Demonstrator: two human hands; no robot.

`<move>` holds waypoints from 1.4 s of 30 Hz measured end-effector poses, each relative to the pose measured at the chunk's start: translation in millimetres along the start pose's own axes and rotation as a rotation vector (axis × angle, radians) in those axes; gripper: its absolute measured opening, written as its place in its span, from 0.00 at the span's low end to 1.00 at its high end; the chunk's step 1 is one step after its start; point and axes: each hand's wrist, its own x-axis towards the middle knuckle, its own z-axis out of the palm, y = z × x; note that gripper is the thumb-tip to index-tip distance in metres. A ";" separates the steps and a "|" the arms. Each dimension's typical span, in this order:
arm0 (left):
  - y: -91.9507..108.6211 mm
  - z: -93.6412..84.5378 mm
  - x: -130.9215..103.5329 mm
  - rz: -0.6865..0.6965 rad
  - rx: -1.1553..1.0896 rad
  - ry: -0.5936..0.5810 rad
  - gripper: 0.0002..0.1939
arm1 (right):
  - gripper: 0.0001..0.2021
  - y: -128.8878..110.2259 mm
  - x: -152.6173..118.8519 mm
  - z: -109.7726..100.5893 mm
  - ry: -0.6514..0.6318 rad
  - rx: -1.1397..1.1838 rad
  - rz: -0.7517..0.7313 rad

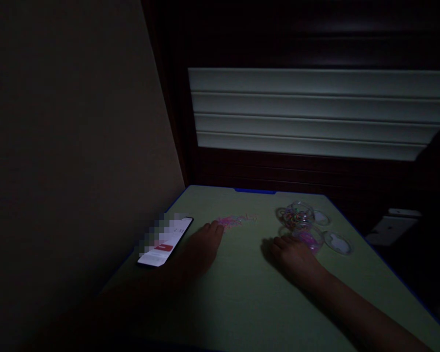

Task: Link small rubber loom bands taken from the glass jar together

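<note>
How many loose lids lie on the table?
2: one lid right of the farther tub, another lid right of the nearer tub. The dim light may hide others.

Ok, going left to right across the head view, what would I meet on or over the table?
Phone, left hand, scattered small coloured bits, right hand, nearer round lid.

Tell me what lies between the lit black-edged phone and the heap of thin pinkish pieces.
The left hand lies between phone and heap, in the head view.
</note>
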 end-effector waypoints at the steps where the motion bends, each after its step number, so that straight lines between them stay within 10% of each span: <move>1: 1.9 -1.4 1.9 0.010 0.001 0.009 0.20 | 0.11 0.1 -0.1 0.1 0.000 -0.003 -0.001; 14: 61.3 10.7 40.4 0.220 -0.159 0.056 0.11 | 0.04 -0.3 1.4 -3.3 0.042 0.002 0.051; 42: 66.7 16.8 36.6 0.315 -0.126 0.100 0.07 | 0.09 -6.3 2.3 -1.8 0.125 0.187 0.108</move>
